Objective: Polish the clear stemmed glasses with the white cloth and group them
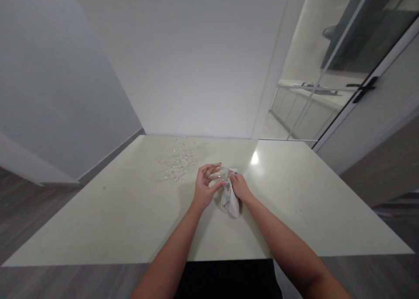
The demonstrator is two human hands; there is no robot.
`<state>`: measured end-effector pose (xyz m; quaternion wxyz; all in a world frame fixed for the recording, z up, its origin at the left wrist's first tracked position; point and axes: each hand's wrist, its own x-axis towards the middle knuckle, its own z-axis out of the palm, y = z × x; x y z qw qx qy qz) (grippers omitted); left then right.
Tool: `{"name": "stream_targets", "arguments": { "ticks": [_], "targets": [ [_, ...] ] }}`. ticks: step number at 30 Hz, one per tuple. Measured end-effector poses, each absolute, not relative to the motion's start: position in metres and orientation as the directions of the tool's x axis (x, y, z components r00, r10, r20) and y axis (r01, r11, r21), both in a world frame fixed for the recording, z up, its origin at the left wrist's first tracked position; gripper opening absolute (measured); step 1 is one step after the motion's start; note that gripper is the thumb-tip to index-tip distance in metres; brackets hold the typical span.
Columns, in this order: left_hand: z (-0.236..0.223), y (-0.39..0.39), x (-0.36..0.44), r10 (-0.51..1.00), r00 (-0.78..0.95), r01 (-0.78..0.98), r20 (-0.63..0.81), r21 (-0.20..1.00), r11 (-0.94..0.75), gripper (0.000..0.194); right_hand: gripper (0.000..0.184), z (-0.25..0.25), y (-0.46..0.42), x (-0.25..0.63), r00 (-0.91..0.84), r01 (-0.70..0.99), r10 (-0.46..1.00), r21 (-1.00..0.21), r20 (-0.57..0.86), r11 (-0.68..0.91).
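My left hand (205, 184) is curled round a clear drinking glass (223, 174), which lies tilted on its side above the table. Its exact shape is hard to make out. My right hand (240, 186) grips a white cloth (230, 202) against the right end of that glass. Part of the cloth hangs down between my hands, over the tabletop. Farther off to the left, several clear glasses (179, 157) stand close together on the table.
The pale glossy table (131, 220) reaches back to a white wall (203, 72). On the right is a glass-paned door (314, 89) with a black handle (364, 89). Grey flooring (29, 203) shows past the table's left edge.
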<state>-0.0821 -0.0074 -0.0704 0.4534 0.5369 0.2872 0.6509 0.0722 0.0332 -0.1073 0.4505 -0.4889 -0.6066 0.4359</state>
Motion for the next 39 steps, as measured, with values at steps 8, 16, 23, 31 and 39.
{"name": "stream_targets", "arguments": {
  "ticks": [8,16,23,31,39],
  "targets": [
    [-0.068,-0.007,-0.080,0.860,-0.134,-0.187,0.493,0.839,-0.511,0.061,0.053,-0.101,0.031,0.073,0.003,0.361,0.976,-0.910,0.219,0.204],
    [-0.072,0.004,-0.090,0.790,-0.429,-0.089,0.437,0.851,-0.518,0.060,0.039,-0.095,0.025,0.069,-0.033,0.298,0.873,-0.829,0.486,0.473],
    [-0.077,0.008,-0.087,0.954,-0.105,-0.223,0.279,0.929,-0.296,0.051,0.050,-0.086,0.013,0.063,-0.348,0.307,0.774,-0.716,0.529,0.627],
    [-0.071,0.009,-0.097,0.843,-0.269,-0.128,0.465,0.850,-0.510,0.056,0.039,-0.093,0.019,0.061,-0.321,0.284,0.781,-0.732,0.536,0.619],
    [-0.016,-0.007,-0.078,0.631,-0.348,0.068,0.693,0.690,-0.720,0.064,0.033,-0.116,0.031,0.050,-0.326,0.375,0.894,-0.826,0.308,0.421]
  ]
}}
